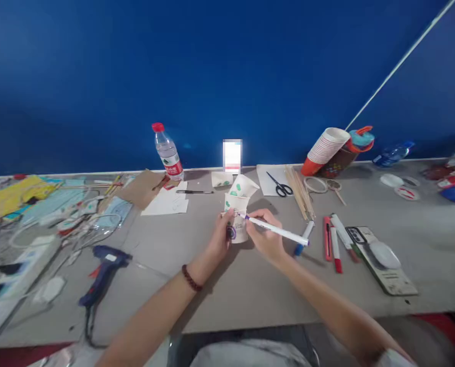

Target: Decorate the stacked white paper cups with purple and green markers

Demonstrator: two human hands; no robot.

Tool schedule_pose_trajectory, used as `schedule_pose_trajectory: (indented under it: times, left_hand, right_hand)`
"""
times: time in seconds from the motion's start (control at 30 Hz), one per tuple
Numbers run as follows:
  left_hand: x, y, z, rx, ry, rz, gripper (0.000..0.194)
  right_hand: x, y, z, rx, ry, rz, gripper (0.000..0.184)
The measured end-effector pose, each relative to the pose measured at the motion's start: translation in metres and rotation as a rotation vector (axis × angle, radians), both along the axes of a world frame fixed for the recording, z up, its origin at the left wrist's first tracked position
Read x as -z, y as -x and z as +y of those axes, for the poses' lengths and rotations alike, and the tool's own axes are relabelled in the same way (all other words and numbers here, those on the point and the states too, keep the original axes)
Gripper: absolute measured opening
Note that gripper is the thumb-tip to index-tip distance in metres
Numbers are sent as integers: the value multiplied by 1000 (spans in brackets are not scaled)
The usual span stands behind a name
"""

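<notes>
Near the table's middle, my left hand [217, 242] is wrapped round the left side of a white paper cup [240, 233]. Printing and a purple round mark show on that cup. Above it rises a tilted pair of white cup pieces [244, 186] with green leaf prints; how they are joined I cannot make out. My right hand [266, 235] pinches a white marker [288, 234], its purple tip at the cup's upper part. Behind stands another short white cup piece [222, 179] with green leaves. A blue-capped marker [304, 238] lies beside my right hand.
A glue gun [107, 265], cables and a power strip [24, 280] lie left. A water bottle [168, 155] stands behind. Scissors [281, 185], wooden sticks [299, 193], stacked cups [325, 150], a red cutter [327, 238] and a phone [388, 272] are on the right.
</notes>
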State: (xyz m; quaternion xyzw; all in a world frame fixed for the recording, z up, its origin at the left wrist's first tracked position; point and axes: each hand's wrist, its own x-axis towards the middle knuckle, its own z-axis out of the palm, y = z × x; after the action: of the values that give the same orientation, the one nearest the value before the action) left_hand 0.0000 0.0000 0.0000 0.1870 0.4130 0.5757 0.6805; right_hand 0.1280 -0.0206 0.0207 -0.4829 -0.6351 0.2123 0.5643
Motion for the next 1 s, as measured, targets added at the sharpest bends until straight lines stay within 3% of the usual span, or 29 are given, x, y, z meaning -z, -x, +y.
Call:
schedule_pose_trajectory:
  times: [0.53, 0.77, 1.0]
  left_hand:
    - [-7, 2, 1, 108, -70, 9, 40]
    - [4, 3, 4, 52, -8, -33, 38]
    - [-1, 3, 3, 40, 6, -35, 39]
  right_hand:
    - [2, 0, 2, -1, 58, 53, 5]
    - [0, 0, 2, 9, 43, 93, 5]
    - [2, 0, 2, 1, 69, 98, 5]
